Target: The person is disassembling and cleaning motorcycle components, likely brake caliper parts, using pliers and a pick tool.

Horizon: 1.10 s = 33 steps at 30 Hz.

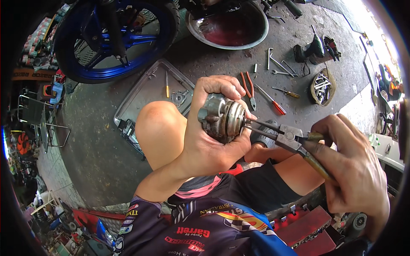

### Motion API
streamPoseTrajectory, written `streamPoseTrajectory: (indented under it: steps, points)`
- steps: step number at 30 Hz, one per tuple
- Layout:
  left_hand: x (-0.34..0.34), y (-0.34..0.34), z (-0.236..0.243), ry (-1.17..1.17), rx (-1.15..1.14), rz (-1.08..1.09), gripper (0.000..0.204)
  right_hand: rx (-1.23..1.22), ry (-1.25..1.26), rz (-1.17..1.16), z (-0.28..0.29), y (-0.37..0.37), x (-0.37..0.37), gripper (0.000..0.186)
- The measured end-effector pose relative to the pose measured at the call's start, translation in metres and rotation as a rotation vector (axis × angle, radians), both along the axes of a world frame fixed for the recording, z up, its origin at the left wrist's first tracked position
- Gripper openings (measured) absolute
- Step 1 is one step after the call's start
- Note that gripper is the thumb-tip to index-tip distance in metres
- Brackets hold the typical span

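My left hand point(207, 149) is wrapped around a greyish cast-metal part point(212, 117) with a round, stepped, shiny end facing right. In my right hand point(354, 158) is a pair of snap-ring pliers point(288, 138), gripped by worn yellowish handles. The pliers' two thin jaws reach left to the stepped end of the part and appear to touch it near its centre. My left fingertips lie close beside those tips. What the tips bear on is too small to make out.
A motorcycle's blue wheel point(121, 69) and a metal basin point(226, 45) stand ahead. A grey tray point(141, 87) lies by my left knee. Red-handled pliers point(248, 87), a red screwdriver point(278, 106), a cordless drill point(315, 48) and a tool-filled container point(317, 91) lie right. Behind is a red toolbox point(307, 230).
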<state>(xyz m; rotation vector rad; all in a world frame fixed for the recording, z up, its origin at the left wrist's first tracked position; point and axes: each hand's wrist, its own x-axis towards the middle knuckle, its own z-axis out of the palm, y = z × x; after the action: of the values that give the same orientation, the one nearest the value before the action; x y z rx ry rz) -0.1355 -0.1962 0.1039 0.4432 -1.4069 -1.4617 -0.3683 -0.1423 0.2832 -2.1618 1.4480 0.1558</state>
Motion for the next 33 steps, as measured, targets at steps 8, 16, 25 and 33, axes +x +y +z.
streamPoseTrajectory:
  steps: [8,16,25,33]
  points:
    - [0.005,0.001,0.002,0.111,0.240,-0.032,0.064,-0.034,0.001,0.068,-0.010,-0.003,0.004,0.059]
    - [0.003,-0.001,0.000,0.184,0.273,-0.032,0.065,-0.092,0.130,0.086,-0.002,0.004,0.023,0.059]
    - [0.001,0.000,0.001,0.195,0.284,-0.017,0.064,-0.068,0.146,0.061,0.003,0.007,0.033,0.061]
    - [0.001,0.001,-0.001,0.211,0.263,-0.010,0.066,-0.037,0.136,0.034,0.005,0.011,0.037,0.061]
